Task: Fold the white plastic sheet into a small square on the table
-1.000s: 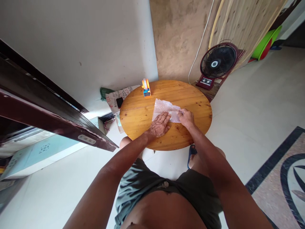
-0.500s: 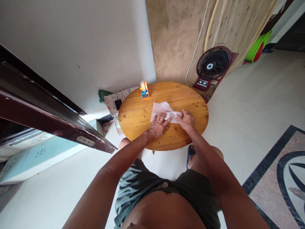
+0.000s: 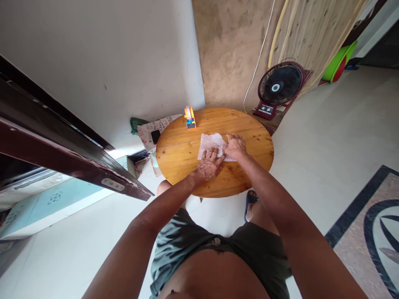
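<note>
Shifting inward — right hand (image 3: pixel 236 145) | on bubble wrap (image 3: pixel 206 143) | left hand (image 3: pixel 210 166) — unmoved

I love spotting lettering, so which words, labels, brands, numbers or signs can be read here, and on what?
Nothing reads clearly.
Printed sheet beyond the table's left edge: red and dark characters, too small and slanted to read surely.
Pale blue panel, left: dark marks, too blurred.
Electric fan's controls: markings too small.
Bubble wrap, tape dispenser: none visible.
</note>
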A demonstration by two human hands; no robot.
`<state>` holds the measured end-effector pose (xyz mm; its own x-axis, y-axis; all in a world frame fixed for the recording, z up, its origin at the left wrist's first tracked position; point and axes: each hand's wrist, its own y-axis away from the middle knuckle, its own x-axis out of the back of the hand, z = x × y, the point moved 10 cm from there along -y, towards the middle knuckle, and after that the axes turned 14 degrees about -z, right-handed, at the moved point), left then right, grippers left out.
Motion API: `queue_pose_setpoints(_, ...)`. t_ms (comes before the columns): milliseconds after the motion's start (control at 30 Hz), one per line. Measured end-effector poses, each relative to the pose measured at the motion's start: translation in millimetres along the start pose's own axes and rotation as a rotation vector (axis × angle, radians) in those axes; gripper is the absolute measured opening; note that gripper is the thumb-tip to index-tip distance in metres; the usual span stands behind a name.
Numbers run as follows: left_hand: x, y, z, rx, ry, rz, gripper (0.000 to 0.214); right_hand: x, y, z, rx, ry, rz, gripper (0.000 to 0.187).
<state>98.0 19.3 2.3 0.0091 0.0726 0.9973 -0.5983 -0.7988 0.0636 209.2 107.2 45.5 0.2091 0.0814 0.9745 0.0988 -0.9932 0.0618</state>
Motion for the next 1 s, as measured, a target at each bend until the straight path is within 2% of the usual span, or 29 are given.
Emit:
queue_pose_setpoints(100, 3.1, 1, 2, 0.003, 0.01, -0.019, 0.06, -1, -5, -3, -0.027, 0.045, -0.009, 0.044)
queue_pose_setpoints(167, 4.9, 2, 4, 0.006, 0.014, -0.026, 0.059, -4, -8, 5, -0.056, 0.05, -0.002, 0.041)
queue_pose_setpoints(300, 5.5, 0, 7, 0.027, 0.021, -0.027, 0.058, -15, -12, 36, -0.163, -0.019, 0.003, 0.043)
queue_pose_setpoints(367, 5.9, -1, 9, 0.038, 0.028, -0.019, 0.056, -18, -13, 45, -0.166, -0.061, -0.01, 0.049)
queue_pose_setpoints(533, 6.5, -1, 12, 0.056, 0.047, -0.013, 0.055, -14, -16, 30, -0.036, -0.098, -0.069, 0.066)
queue_pose_setpoints(633, 5.2, 0, 11, 0.059, 0.076, -0.019, 0.058, -17, -17, 15, 0.024, -0.019, -0.164, 0.066)
queue_pose_setpoints(733, 3.7, -1, 10, 0.051, 0.109, -0.011, 0.061, -23, -14, 12, -0.007, 0.056, -0.236, 0.061)
queue_pose_setpoints(833, 3.2, -2, 7, 0.068, 0.142, 0.014, 0.06, -22, -8, 9, -0.017, 0.076, -0.183, 0.057)
queue_pose_setpoints(1000, 5.2, -3, 7, 0.062, 0.163, 0.044, 0.062, -16, -7, 1, 0.04, 0.044, -0.001, 0.059)
